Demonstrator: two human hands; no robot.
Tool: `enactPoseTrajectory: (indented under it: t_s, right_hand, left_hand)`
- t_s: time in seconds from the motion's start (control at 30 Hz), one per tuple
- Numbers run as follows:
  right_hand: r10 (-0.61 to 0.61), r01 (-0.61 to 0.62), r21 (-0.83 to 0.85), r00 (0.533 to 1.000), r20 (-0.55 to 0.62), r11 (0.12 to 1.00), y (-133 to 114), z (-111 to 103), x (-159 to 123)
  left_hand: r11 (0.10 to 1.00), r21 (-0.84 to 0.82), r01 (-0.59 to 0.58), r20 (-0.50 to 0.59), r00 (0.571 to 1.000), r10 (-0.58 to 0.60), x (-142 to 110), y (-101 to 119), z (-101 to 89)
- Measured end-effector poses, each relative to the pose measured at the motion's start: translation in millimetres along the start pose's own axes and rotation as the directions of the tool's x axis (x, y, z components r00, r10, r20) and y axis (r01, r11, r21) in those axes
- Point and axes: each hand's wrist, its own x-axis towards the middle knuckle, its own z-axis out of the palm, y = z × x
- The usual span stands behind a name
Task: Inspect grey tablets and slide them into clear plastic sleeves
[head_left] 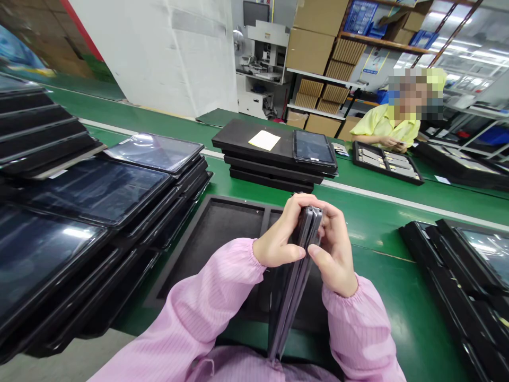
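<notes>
Both of my hands hold two thin dark tablets (pixel 292 289) pressed together and stood on edge, seen edge-on in front of me. My left hand (pixel 280 233) wraps its fingers over their top left side. My right hand (pixel 334 249) grips the right side, thumb against the edge. Below them lies an empty black foam tray (pixel 214 233) on the green belt (pixel 374 212). Both sleeves are pink.
Stacks of black trays with tablets (pixel 99 196) rise at my left. More trays (pixel 465 265) lie at the right. A tray stack with one tablet and a paper slip (pixel 274 154) sits across the belt. A person in yellow (pixel 392 127) works beyond at a tray (pixel 387 162).
</notes>
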Motion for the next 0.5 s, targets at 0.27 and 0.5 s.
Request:
enactPoseTrajectory:
  t_s: [0.27,0.5]
  right_hand:
    - [0.000,0.000,0.042,1.000,0.007,0.999,1.9,-0.5,-1.1]
    - [0.003,-0.008,0.051,0.996,0.089,0.999,7.2,-3.0,0.3]
  left_hand:
    - [1.000,0.000,0.006,0.012,1.000,-0.006,-1.9,-2.4,-0.5]
    - [0.999,-0.011,0.039,0.018,0.999,-0.039,0.9,-0.3,-6.4]
